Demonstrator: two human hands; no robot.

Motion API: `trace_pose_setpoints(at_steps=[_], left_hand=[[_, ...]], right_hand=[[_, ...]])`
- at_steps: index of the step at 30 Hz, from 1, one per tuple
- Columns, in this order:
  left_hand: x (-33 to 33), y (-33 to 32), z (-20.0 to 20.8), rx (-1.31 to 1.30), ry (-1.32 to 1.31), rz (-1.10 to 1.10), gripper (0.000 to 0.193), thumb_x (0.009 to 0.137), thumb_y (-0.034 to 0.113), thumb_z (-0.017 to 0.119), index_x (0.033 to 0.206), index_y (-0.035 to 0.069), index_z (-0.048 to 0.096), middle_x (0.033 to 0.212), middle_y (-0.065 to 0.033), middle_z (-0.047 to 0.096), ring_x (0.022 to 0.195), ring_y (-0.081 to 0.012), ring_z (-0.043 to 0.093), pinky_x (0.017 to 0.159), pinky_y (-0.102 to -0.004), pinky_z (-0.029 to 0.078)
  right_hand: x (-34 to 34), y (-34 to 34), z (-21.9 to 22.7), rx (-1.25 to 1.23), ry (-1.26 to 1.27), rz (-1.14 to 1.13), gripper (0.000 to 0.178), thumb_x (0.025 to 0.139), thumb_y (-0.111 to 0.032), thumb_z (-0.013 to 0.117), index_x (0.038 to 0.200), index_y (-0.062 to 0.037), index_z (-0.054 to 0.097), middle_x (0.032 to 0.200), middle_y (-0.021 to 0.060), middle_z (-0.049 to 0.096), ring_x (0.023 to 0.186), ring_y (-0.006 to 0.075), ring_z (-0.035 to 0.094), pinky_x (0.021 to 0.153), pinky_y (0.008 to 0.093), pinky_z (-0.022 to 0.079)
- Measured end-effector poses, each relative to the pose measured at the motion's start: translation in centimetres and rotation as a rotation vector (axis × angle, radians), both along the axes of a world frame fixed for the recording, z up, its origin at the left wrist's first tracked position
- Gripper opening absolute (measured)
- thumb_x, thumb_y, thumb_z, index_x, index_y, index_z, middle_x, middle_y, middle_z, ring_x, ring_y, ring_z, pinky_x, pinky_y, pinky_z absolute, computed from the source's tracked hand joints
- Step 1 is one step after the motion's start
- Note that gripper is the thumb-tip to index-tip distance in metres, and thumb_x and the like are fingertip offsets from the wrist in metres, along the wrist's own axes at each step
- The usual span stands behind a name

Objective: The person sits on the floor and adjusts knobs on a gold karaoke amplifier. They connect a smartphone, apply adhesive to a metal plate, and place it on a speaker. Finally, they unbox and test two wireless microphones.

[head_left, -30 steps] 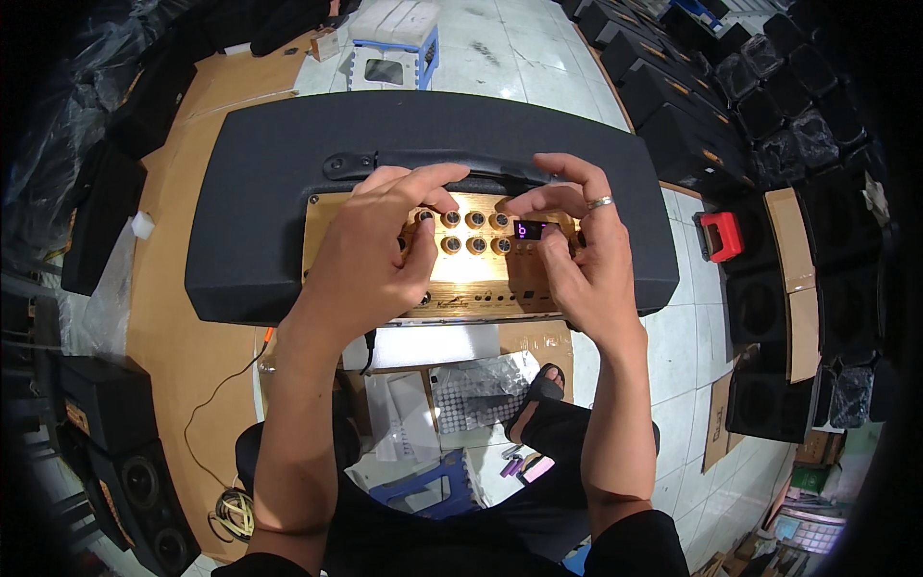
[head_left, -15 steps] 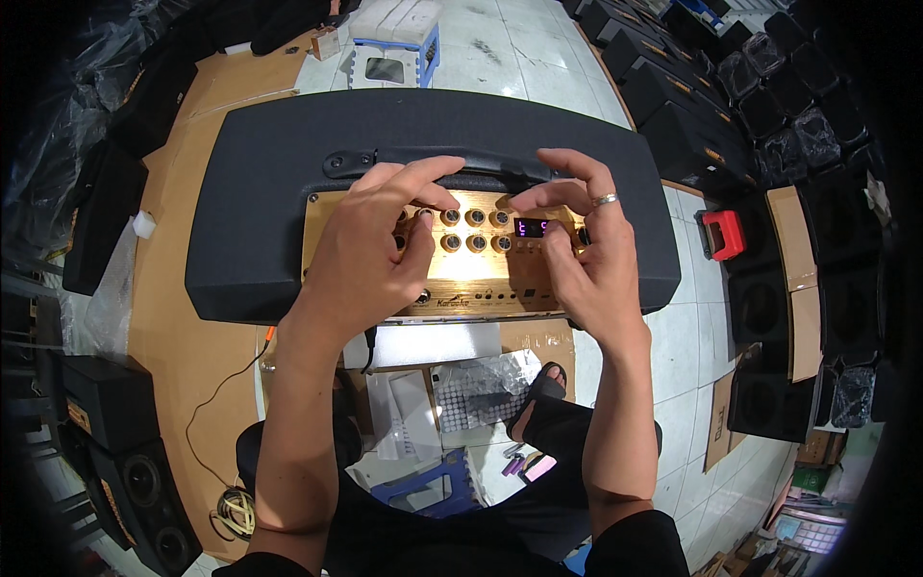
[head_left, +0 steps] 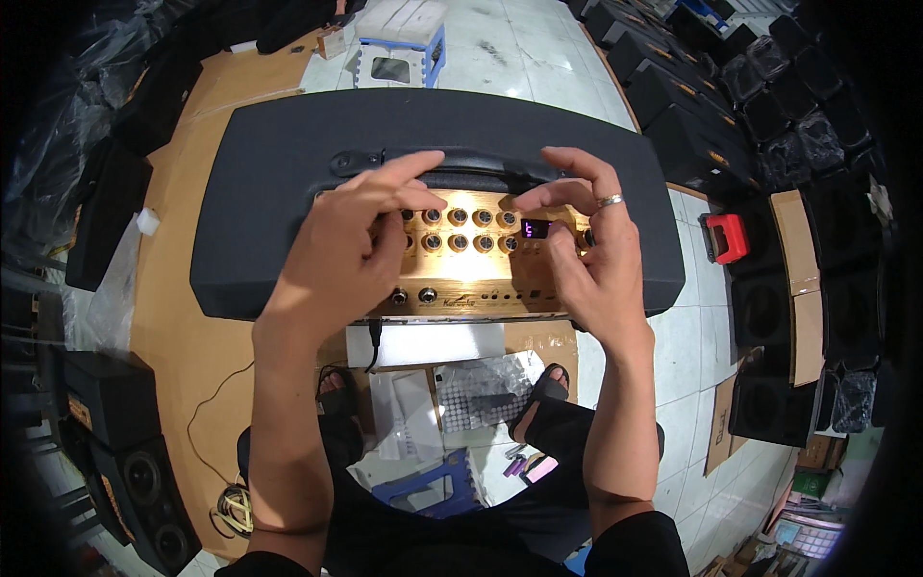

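Observation:
A black speaker box (head_left: pixel 250 231) with a gold control panel (head_left: pixel 471 281) lies across in front of me. Two rows of round knobs (head_left: pixel 460 242) run along the panel, beside a small lit display (head_left: pixel 532 229). My left hand (head_left: pixel 341 245) is over the panel's left end, thumb and fingers closed around a knob in the upper row, which they partly cover. At the right end, my right hand (head_left: pixel 598 245) is curved with thumb and forefinger apart. Its thumb rests by the display, hiding part of it, and the forefinger arches above.
A black handle (head_left: pixel 461 168) spans the box above the panel. A cable (head_left: pixel 375 346) hangs from its near edge. Black speaker boxes line both sides; a red case (head_left: pixel 723 238) is at right. Beyond stands a blue and white stool (head_left: pixel 399 48). Bubble wrap (head_left: pixel 486 385) lies between my feet.
My left hand has shifted left along the knobs, uncovering two jacks on the panel's lower edge. The right hand stays by the display, where less of the lit digits shows.

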State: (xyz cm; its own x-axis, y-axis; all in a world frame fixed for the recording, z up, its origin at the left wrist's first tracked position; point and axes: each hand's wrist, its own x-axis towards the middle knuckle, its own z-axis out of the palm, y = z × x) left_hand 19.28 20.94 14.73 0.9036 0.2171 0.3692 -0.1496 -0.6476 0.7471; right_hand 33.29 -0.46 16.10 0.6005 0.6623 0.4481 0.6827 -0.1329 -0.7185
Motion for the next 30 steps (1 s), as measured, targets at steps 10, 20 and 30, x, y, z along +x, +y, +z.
trace_pose_setpoints(at_steps=[10, 20, 30], left_hand=[[-0.3, 0.1, 0.5, -0.205, 0.023, -0.081, 0.035, 0.098, 0.002, 0.046, 0.121, -0.002, 0.072, 0.146, -0.0165, 0.058, 0.121, -0.0254, 0.063, 0.106, -0.0364, 0.046], [-0.1, 0.7, -0.3, -0.231, -0.057, -0.092, 0.048, 0.107, 0.025, 0.038, 0.110, -0.005, 0.075, 0.142, -0.0174, 0.059, 0.115, -0.0279, 0.064, 0.104, -0.0369, 0.047], [0.2, 0.7, 0.1, -0.187, -0.108, 0.125, 0.053, 0.109, 0.026, 0.036, 0.100, -0.009, 0.075, 0.114, -0.0215, 0.072, 0.093, -0.0253, 0.073, 0.093, -0.0357, 0.054]], right_hand=[[-0.4, 0.2, 0.1, -0.004, 0.008, -0.005, 0.057, 0.083, 0.007, 0.052, 0.138, -0.0084, 0.052, 0.100, 0.0104, 0.075, 0.096, 0.0235, 0.067, 0.082, 0.0355, 0.055], [-0.6, 0.2, 0.2, -0.001, -0.016, -0.006, 0.055, 0.085, 0.005, 0.052, 0.138, -0.0095, 0.053, 0.101, 0.0097, 0.076, 0.099, 0.0239, 0.069, 0.093, 0.0390, 0.052], [-0.5, -0.4, 0.5, 0.049, -0.015, -0.012, 0.057, 0.083, 0.006, 0.050, 0.138, -0.0090, 0.053, 0.100, 0.0106, 0.075, 0.101, 0.0258, 0.072, 0.099, 0.0396, 0.048]])
